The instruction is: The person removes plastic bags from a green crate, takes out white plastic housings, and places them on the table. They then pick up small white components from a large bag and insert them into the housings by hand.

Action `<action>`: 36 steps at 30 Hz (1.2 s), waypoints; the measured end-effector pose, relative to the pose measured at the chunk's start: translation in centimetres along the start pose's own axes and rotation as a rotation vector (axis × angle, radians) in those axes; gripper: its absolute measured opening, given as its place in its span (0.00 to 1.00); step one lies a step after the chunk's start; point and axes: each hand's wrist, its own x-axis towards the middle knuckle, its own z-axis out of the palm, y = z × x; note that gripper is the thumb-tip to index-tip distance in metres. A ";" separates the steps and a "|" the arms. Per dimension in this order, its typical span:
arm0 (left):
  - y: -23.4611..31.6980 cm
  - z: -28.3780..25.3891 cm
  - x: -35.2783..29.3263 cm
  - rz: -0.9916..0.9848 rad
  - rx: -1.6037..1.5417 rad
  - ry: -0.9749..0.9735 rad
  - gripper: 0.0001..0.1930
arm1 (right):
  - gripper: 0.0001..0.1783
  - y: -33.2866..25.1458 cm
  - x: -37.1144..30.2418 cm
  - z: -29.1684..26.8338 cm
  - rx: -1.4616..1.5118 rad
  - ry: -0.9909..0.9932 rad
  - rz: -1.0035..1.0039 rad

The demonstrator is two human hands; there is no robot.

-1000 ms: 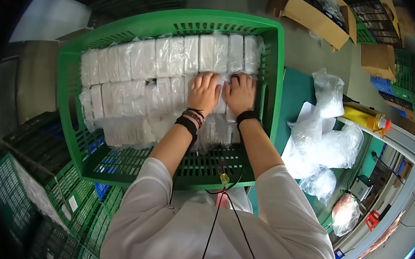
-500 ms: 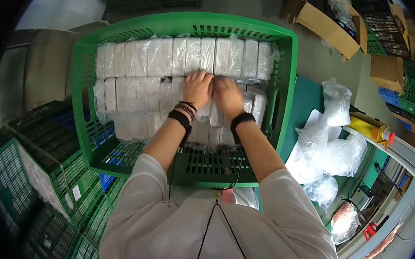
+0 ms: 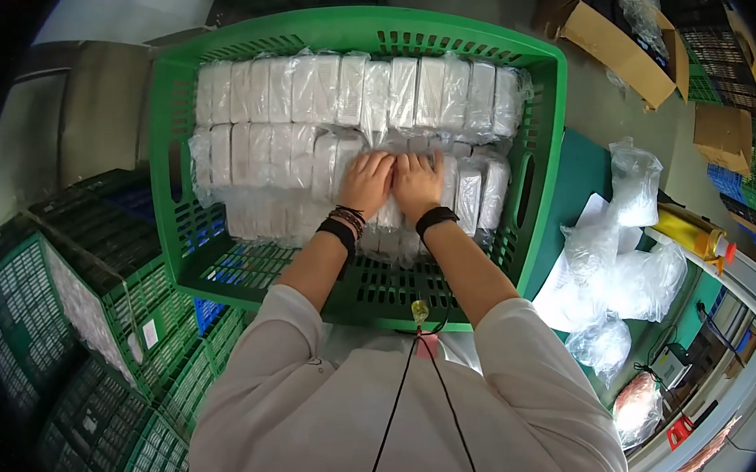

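Observation:
A large green plastic crate (image 3: pixel 352 18) lies before me, holding rows of white blocks (image 3: pixel 317 85) wrapped in clear plastic. Both my hands reach into the middle row, right of its centre, side by side and nearly touching. My left hand (image 3: pixel 368 185) is closed, its fingers bent down over the wrapped blocks. Close beside it, my right hand (image 3: pixel 417 185) grips down at the same row with curled fingers; one outer digit sticks up. The palms and the undersides of the fingers are hidden, along with the exact blocks they hold.
Green and black crates (image 3: pixel 124 282) are stacked at the left. On the right, clear plastic bags (image 3: pixel 634 278) lie on a green surface (image 3: pixel 581 167), beside a bottle of yellow liquid (image 3: pixel 693 233). An open cardboard box (image 3: pixel 616 40) stands at the far right.
The crate appears shifted slightly right and up in view. My right hand, blurred before, is now steady beside the left, and both sit lower in the middle row.

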 end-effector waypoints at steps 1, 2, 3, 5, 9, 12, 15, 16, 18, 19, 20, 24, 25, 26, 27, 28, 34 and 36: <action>0.0 -0.1 -0.2 0.006 0.000 0.002 0.14 | 0.09 0.1 -0.1 0.2 0.009 0.002 -0.010; -0.1 -0.2 -0.3 0.008 0.004 0.005 0.14 | 0.09 0.1 0.1 0.0 0.011 0.007 -0.012; -0.3 -0.4 -0.5 -0.072 0.021 0.070 0.15 | 0.09 0.0 0.3 -0.1 0.047 0.028 -0.061; -0.8 -0.7 -0.8 -0.233 0.053 0.198 0.17 | 0.10 -0.3 0.7 -0.2 0.120 0.067 -0.157; -3.4 -1.1 0.7 -0.119 0.176 0.026 0.18 | 0.12 -1.9 4.4 1.5 0.210 -0.320 -0.047; -2.8 -1.3 1.0 -0.137 0.184 -0.019 0.18 | 0.14 -0.6 7.0 1.5 0.330 -0.254 -0.115; -2.1 -1.9 0.2 -0.152 0.185 -0.015 0.19 | 0.14 0.6 6.9 0.0 0.336 -0.254 -0.155; -1.7 -2.1 -0.3 -0.154 0.187 0.010 0.19 | 0.15 1.2 6.5 -0.7 0.286 -0.283 -0.159; -1.0 -2.2 -0.7 -0.153 0.175 0.043 0.19 | 0.15 3.1 5.0 -2.2 0.221 -0.313 -0.160; -0.7 -2.4 -0.8 -0.143 0.183 0.052 0.18 | 0.15 4.4 3.6 -3.0 0.046 -0.174 -0.115; -1.0 -2.5 -0.7 -0.130 0.194 0.063 0.18 | 0.15 5.5 2.4 -3.2 -0.128 -0.032 -0.071; -2.6 -2.0 0.7 -0.102 0.266 -0.084 0.16 | 0.15 8.4 -0.8 -3.5 -0.168 -0.028 0.275; -2.9 -1.7 1.1 -0.101 0.303 -0.170 0.15 | 0.16 8.4 -0.9 -3.6 -0.180 -0.040 0.239; -3.0 -1.4 1.4 -0.093 0.301 -0.160 0.15 | 0.18 8.3 -0.9 -3.6 -0.191 -0.054 0.202; -2.6 -1.2 1.2 -0.112 0.304 -0.157 0.15 | 0.19 8.2 -1.5 -3.6 -0.202 -0.076 0.170; -2.2 -1.0 0.9 -0.134 0.308 -0.155 0.15 | 0.19 8.1 -2.2 -3.6 -0.208 -0.075 0.176; -0.8 -1.6 -0.3 -0.175 0.319 -0.207 0.17 | 0.23 7.1 -3.3 -3.7 -0.141 -0.055 0.228; -0.5 -1.6 -0.2 -0.052 0.319 0.009 0.18 | 0.23 7.0 -2.9 -3.9 -0.112 -0.041 0.222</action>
